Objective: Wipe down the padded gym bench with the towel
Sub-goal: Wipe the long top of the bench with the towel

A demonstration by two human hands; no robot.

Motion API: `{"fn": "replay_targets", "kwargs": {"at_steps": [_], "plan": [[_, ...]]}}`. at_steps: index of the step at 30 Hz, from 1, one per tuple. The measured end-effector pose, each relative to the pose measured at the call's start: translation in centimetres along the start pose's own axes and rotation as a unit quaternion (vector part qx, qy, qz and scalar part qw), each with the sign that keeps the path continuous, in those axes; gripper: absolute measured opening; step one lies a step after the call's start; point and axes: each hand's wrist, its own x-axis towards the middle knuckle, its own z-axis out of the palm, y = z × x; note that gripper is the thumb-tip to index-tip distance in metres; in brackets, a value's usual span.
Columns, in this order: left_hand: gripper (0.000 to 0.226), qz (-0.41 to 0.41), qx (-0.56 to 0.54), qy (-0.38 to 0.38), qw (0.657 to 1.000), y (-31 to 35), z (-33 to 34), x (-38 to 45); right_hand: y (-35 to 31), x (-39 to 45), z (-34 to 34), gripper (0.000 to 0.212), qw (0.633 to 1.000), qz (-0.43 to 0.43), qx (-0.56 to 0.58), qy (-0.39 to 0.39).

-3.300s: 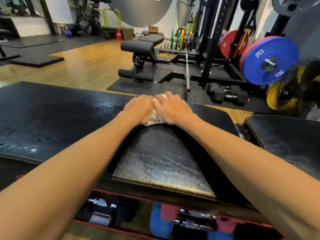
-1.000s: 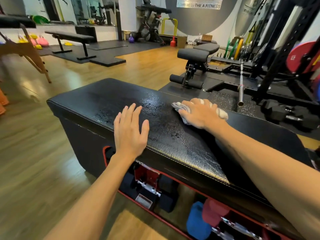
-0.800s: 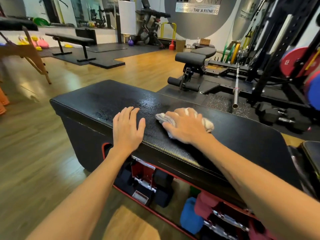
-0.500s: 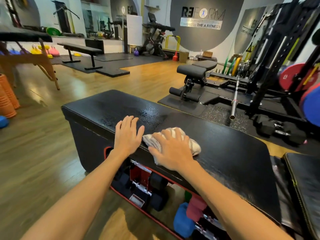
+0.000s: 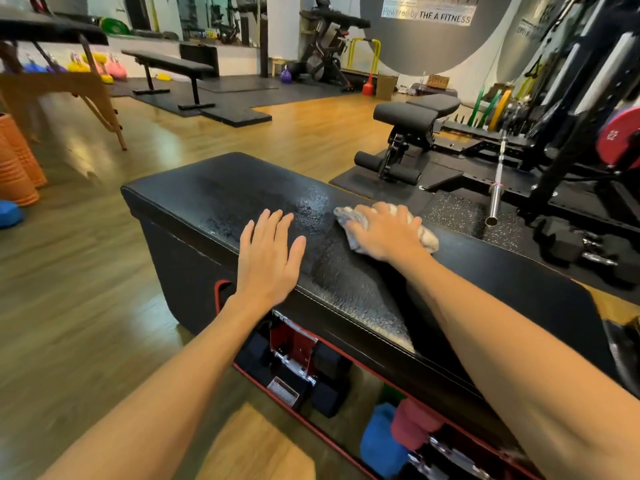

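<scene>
A long black padded bench [image 5: 214, 195] runs from the middle left to the lower right, its top glistening with wet streaks. My right hand [image 5: 384, 233] presses a crumpled pale striped towel [image 5: 427, 239] flat on the top near the far edge; the towel sticks out on both sides of the hand. My left hand [image 5: 266, 258] lies flat on the near edge of the padding, fingers spread, holding nothing, a hand's width left of the towel.
Dumbbells [image 5: 298, 362] and blue and red weights [image 5: 381, 441] sit in the shelf under the bench. Beyond it stand an adjustable bench [image 5: 408, 133], a barbell [image 5: 495, 188] and a rack with plates. Orange foam rollers [image 5: 14, 168] and a wooden table are at left.
My right hand has slid the towel away from me, from the near edge by my left hand toward the far edge. The left hand has stayed flat on the near edge.
</scene>
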Motion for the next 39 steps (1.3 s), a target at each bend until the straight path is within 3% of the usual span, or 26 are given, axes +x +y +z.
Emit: {"fn": "replay_targets", "kwargs": {"at_steps": [9, 19, 27, 34, 39], "plan": [[0.067, 0.0, -0.03, 0.031, 0.999, -0.4, 0.9, 0.2, 1.0, 6.0, 0.9, 0.057, 0.999, 0.036, -0.021, -0.03], [0.064, -0.002, 0.031, -0.018, 0.999, 0.0, 0.1, 0.0, -4.9, -5.2, -0.2, 0.045, 0.997, -0.07, -0.012, 0.019], [0.07, 0.016, 0.057, -0.026, 0.998, 0.2, -0.7, -0.2, -7.9, -12.1, -1.1, 0.047, 0.992, -0.126, -0.024, 0.018], [0.06, 0.004, 0.009, -0.027, 1.0, -0.6, -0.1, 0.4, -7.3, -9.3, -0.7, 0.047, 0.994, -0.109, -0.013, 0.001], [0.061, -0.045, 0.076, -0.074, 0.993, -3.7, -0.1, 2.6, -6.9, -4.9, 0.0, 0.046, 0.997, -0.072, -0.017, -0.01]]}}
